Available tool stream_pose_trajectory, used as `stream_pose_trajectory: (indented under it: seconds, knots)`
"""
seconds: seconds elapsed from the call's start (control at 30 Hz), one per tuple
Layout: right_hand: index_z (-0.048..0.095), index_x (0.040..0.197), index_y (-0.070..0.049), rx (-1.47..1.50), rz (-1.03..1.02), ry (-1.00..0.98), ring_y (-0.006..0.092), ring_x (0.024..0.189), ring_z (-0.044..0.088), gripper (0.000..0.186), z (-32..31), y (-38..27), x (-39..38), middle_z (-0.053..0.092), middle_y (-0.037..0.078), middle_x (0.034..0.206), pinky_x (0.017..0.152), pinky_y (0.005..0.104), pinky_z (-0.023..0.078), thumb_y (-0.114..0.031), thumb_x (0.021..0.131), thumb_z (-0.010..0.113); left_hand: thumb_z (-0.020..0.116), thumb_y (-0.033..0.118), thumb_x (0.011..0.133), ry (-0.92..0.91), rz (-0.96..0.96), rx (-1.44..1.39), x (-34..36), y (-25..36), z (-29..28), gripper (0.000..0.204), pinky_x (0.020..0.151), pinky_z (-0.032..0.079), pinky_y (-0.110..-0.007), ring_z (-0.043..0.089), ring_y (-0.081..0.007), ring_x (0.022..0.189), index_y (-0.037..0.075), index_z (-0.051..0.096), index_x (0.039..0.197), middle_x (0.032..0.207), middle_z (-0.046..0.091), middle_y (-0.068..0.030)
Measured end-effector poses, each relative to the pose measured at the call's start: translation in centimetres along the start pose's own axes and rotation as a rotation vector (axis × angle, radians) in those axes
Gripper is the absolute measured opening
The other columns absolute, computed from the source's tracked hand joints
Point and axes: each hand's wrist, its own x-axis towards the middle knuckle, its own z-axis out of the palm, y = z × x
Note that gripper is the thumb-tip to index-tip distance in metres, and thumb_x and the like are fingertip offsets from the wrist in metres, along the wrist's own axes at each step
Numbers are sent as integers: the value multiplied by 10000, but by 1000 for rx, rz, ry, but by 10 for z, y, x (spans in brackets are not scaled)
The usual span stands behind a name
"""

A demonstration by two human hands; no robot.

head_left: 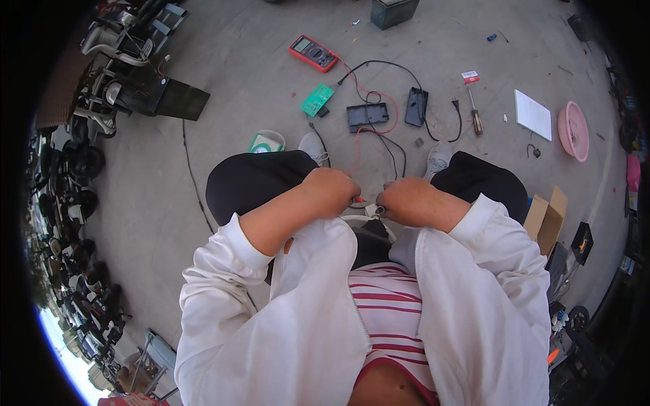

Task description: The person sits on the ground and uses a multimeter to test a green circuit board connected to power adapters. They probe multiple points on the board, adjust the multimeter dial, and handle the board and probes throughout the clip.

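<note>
My left hand [332, 192] is closed in front of my lap, with the red end of a test probe [359, 199] showing at its fingers. Close beside it, my right hand [412, 201] is closed too, its fingertips mostly hidden. A small whitish piece [372, 210] shows between the hands, by the right fingers; its kind is unclear. Ahead on the floor lies a red multimeter [313, 53], whose red lead runs back toward my hands. Nearer are a green circuit board [317, 100] and two black casing halves, one an open tray [367, 118], the other a narrower shell [416, 107].
A black cord with a plug [456, 105] loops around the casing parts. To the right lie a screwdriver [477, 122], a white pad [533, 115], a pink basin [573, 132] and an open cardboard box [547, 220]. Piled machine parts [74, 189] line the left side.
</note>
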Motion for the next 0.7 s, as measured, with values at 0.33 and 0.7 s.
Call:
stream_pose_trajectory:
  seconds: [0.33, 0.7]
  knots:
    - [668, 814, -52, 23, -14, 21, 336, 795, 647, 215, 9, 11, -4, 637, 147, 869, 650, 436, 527, -258, 758, 691, 627, 198, 794, -41, -16, -14, 8, -3, 8, 168, 736, 514, -403, 635, -278, 899, 157, 693, 942, 914, 636, -73]
    - [678, 822, -37, 2, -92, 27, 338, 765, 656, 196, 12, 7, -9, 644, 170, 839, 624, 438, 526, -219, 750, 674, 610, 271, 825, -85, 59, -18, 23, 4, 18, 175, 731, 510, -415, 635, -294, 905, 147, 689, 920, 890, 645, -92]
